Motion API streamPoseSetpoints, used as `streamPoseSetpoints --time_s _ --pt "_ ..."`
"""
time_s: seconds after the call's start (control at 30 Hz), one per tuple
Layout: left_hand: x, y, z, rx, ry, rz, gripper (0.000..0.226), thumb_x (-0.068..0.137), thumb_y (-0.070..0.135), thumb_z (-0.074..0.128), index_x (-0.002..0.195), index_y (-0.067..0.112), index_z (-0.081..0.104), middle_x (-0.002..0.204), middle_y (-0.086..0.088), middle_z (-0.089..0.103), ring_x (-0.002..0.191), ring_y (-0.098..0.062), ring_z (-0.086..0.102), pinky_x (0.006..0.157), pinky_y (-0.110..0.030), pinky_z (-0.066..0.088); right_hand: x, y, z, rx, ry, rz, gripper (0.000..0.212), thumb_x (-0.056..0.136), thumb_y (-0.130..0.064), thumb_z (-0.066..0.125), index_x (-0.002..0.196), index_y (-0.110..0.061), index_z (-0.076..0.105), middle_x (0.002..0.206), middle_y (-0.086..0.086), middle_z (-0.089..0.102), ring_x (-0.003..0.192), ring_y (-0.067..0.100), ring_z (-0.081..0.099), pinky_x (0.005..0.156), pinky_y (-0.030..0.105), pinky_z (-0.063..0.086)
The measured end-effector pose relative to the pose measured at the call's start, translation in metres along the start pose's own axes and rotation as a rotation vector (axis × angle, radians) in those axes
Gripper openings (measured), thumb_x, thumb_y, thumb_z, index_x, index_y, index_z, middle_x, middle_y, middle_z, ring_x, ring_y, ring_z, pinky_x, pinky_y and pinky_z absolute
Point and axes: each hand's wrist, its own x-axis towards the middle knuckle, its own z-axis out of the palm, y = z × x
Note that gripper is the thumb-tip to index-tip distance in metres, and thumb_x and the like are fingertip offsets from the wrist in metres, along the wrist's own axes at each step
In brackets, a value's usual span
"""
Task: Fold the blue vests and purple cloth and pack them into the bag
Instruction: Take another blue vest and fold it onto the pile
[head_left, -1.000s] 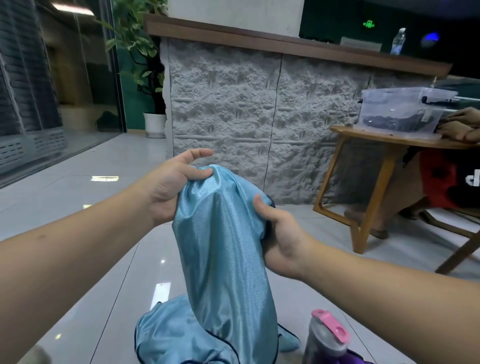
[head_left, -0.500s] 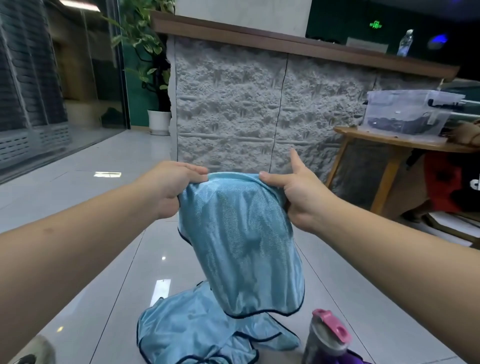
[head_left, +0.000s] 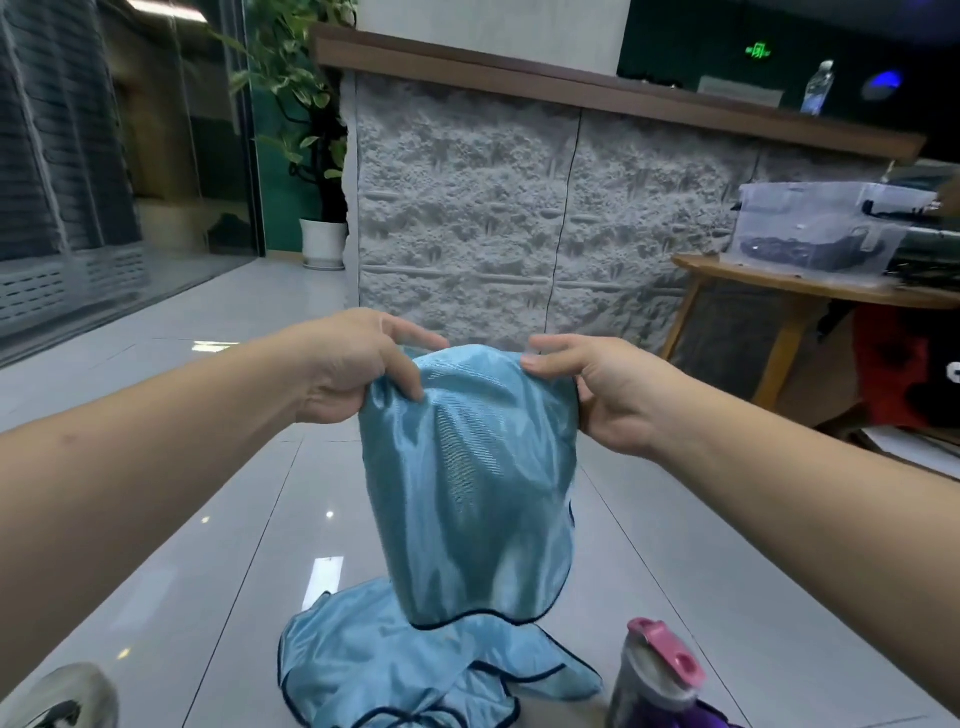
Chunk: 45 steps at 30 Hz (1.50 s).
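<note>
Blue vest (head_left: 470, 483): shiny fabric with dark trim, held up in the air over the floor, hanging down from both hands; bottom hem curves just above the other one
Left hand (head_left: 353, 369): fingers curled and clamped on the vest's top left corner, thumb pinching the fabric
Right hand (head_left: 597, 387): thumb and fingers pinching the top right corner
Second vest (head_left: 415, 670): same blue stuff, lying crumpled on the floor tiles (head_left: 208, 545) right below
Bottle (head_left: 657, 675): pink lid, standing near the crumpled vest, bottom right
Background: stone-look counter (head_left: 519, 218); wooden table (head_left: 810, 291) with a clear plastic box (head_left: 815, 228) on it; potted plant (head_left: 311, 156) on the left
</note>
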Motion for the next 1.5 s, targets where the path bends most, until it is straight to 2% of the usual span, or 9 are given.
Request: streamPoseSetpoints --time_s 0.17,0.33,0.53,0.67,0.8,0.93,1.23,1.37,1.5 --pt "0.000 0.002 0.002 0.444 0.110 0.084 0.053 0.078 -0.022 0.065 0.112 0.018 0.078 0.101 -0.018 0.075 0.092 -0.038 0.075 0.080 -0.046 0.064 -0.004 0.012 0.001 -0.521 -0.149 0.046 0.053 0.076 0.010 0.083 0.123 -0.013 0.075 0.102 0.014 0.081 0.100 0.036 0.077 0.095 0.047 0.060" --pt "-0.001 0.002 0.008 1.094 0.162 0.186 0.033 0.082 0.003 0.077 0.106 0.026 0.078 0.101 -0.006 0.071 0.090 -0.027 0.066 0.075 -0.036 0.058 -0.001 0.017 0.007 -0.970 0.010 -0.038 0.038 0.070 -0.019 0.097 0.104 -0.012 0.081 0.095 0.013 0.080 0.095 0.034 0.076 0.091 0.049 0.062" --pt "0.002 -0.006 0.015 1.315 0.212 0.146 0.013 0.093 0.006 0.058 0.091 0.003 0.070 0.088 -0.017 0.066 0.071 -0.028 0.051 0.050 -0.028 0.035 -0.007 0.008 0.007 -1.148 0.069 -0.149 0.022 0.077 -0.029 0.092 0.090 -0.014 0.083 0.092 0.010 0.078 0.083 0.024 0.070 0.074 0.038 0.059" --pt "0.006 -0.008 0.005 1.034 0.270 0.129 0.018 0.094 0.016 0.065 0.082 0.003 0.066 0.083 -0.016 0.064 0.071 -0.026 0.051 0.058 -0.030 0.037 -0.004 0.004 -0.004 -0.864 0.030 -0.152 0.019 0.077 -0.019 0.086 0.091 -0.008 0.080 0.093 0.015 0.079 0.087 0.033 0.076 0.082 0.044 0.062" --pt "0.003 -0.012 -0.005 0.178 0.162 0.052 0.020 0.091 0.015 0.073 0.104 0.001 0.071 0.097 -0.019 0.076 0.084 -0.025 0.069 0.083 -0.041 0.055 -0.004 0.004 -0.015 -0.434 -0.025 -0.057 0.023 0.092 -0.014 0.071 0.113 -0.004 0.075 0.110 0.024 0.077 0.110 0.050 0.069 0.100 0.066 0.050" --pt "-0.001 -0.016 -0.005 -0.251 0.128 -0.025 0.021 0.094 0.026 0.069 0.107 0.010 0.074 0.104 -0.010 0.080 0.075 -0.019 0.076 0.075 -0.034 0.061 -0.004 0.008 -0.016 -0.300 -0.066 -0.062 0.022 0.103 -0.016 0.062 0.120 -0.007 0.073 0.113 0.017 0.078 0.111 0.038 0.073 0.096 0.047 0.059" --pt "0.005 -0.038 0.007 -0.383 0.086 -0.177 0.055 0.104 0.056 0.044 0.114 0.011 0.073 0.100 -0.011 0.080 0.078 -0.023 0.079 0.062 -0.037 0.064 -0.001 0.014 -0.005 -0.129 -0.015 0.045 0.025 0.103 -0.016 0.064 0.122 -0.001 0.070 0.113 0.019 0.078 0.109 0.038 0.074 0.094 0.049 0.060" --pt "0.008 -0.039 0.007 -0.444 0.034 -0.203 0.055 0.104 0.049 0.049 0.127 0.001 0.066 0.110 -0.020 0.077 0.085 -0.031 0.078 0.066 -0.046 0.066 0.000 0.014 -0.008 -0.137 0.019 0.105 0.025 0.101 -0.016 0.069 0.118 0.001 0.071 0.109 0.016 0.079 0.083 0.029 0.077 0.073 0.040 0.063" --pt "0.002 -0.048 0.003 -0.475 -0.127 -0.191 0.058 0.075 0.050 0.080 0.109 0.003 0.079 0.113 -0.019 0.076 0.089 -0.032 0.077 0.079 -0.049 0.064 0.003 0.014 -0.007 -0.094 0.073 0.099 0.027 0.099 -0.015 0.071 0.118 0.003 0.069 0.110 0.020 0.077 0.084 0.031 0.074 0.089 0.053 0.059"
